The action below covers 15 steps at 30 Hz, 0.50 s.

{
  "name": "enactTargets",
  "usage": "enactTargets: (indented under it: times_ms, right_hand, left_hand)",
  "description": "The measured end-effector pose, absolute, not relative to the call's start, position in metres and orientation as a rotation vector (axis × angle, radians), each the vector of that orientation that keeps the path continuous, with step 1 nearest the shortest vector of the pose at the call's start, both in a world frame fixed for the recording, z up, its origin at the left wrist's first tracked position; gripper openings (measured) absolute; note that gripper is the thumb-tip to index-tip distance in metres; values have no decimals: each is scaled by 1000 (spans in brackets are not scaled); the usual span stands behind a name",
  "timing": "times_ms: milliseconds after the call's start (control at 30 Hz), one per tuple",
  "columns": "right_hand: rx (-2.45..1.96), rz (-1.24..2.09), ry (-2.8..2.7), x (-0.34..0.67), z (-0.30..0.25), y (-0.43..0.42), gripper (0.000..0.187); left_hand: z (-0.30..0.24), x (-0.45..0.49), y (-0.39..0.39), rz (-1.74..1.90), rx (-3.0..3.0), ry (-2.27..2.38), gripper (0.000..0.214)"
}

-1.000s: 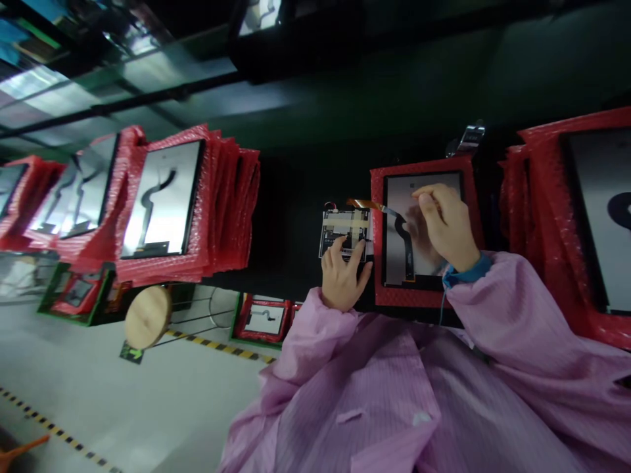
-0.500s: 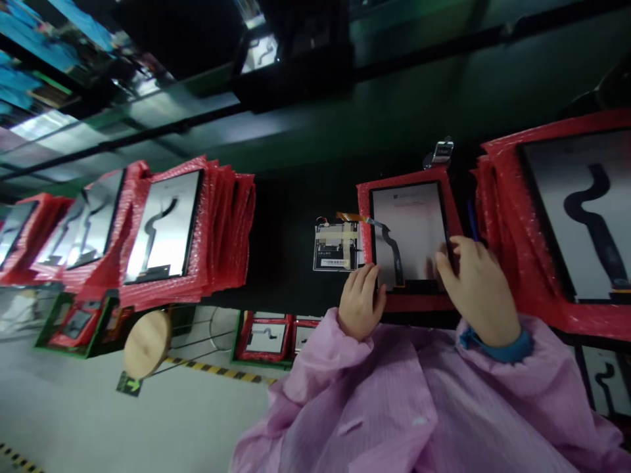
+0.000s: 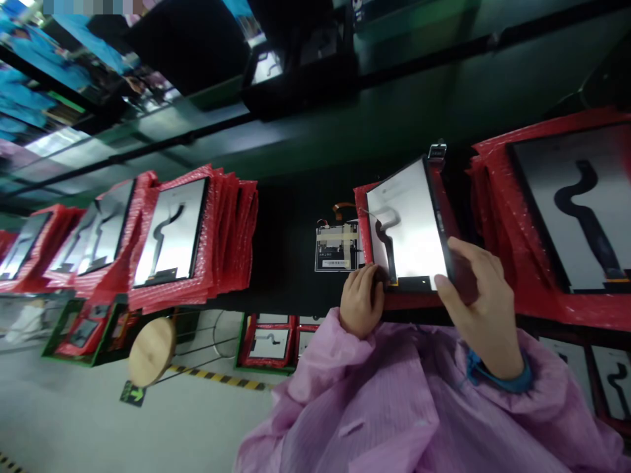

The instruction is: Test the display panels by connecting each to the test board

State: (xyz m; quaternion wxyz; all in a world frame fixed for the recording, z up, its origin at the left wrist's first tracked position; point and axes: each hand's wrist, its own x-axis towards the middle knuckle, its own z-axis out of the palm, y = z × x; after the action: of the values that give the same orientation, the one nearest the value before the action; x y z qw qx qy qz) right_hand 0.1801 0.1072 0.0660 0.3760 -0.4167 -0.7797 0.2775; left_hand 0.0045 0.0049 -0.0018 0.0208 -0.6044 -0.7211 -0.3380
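Observation:
In front of me a display panel with a silvery back and a dark flex cable is tilted, its right edge raised off a red bubble-wrap sleeve. My right hand pinches the panel's lower right edge between thumb and fingers. At the lower left corner, my left hand has its fingers curled against the panel's edge; its fingertips are partly hidden. Left of the panel lies a small circuit board with pale tape and a barcode label, an orange ribbon rising from it.
Stacks of red bubble-wrap sleeves with panels on top stand at left and right. A metal clip sits behind the panel. Below the bench edge are a round wooden stool and green crates. People in blue work in the background.
The panel lay flat on the red sleeve; now its right side is lifted and tilted by my right hand. The orange ribbon has shifted and bent. My left hand stays at the lower left corner.

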Motion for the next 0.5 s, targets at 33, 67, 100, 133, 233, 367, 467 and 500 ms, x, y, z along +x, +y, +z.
enactTargets:
  times_ms: [33, 67, 100, 133, 233, 367, 467, 500]
  right_hand:
    - [-972, 669, -2024, 175, 71, 103, 47]
    - [-877, 641, -2046, 169, 74, 99, 49]
    - [-788, 622, -2060, 163, 75, 97, 51]
    - [-709, 609, -2068, 157, 74, 96, 53]
    - [-518, 547, -2087, 142, 63, 99, 57]
    - [-412, 435, -2091, 126, 49, 106, 61]
    - [-414, 362, -2035, 116, 43, 105, 57]
    - [-419, 336, -2019, 113, 42, 104, 56]
  left_hand:
    - [-1, 3, 5, -1058, -1878, -2224, 30]
    - [0, 2, 4, -1065, -1884, -2212, 30]
    - [1, 0, 4, -1071, -1894, -2203, 30]
    - [2, -2, 4, -1080, -1908, -2197, 30]
    - [4, -12, 5, -1069, -1894, -2219, 28]
    - [-3, -27, 10, -841, -1586, -2295, 30]
    - [-13, -35, 13, -724, -1518, -2303, 32]
    - [-16, -36, 13, -723, -1522, -2318, 33]
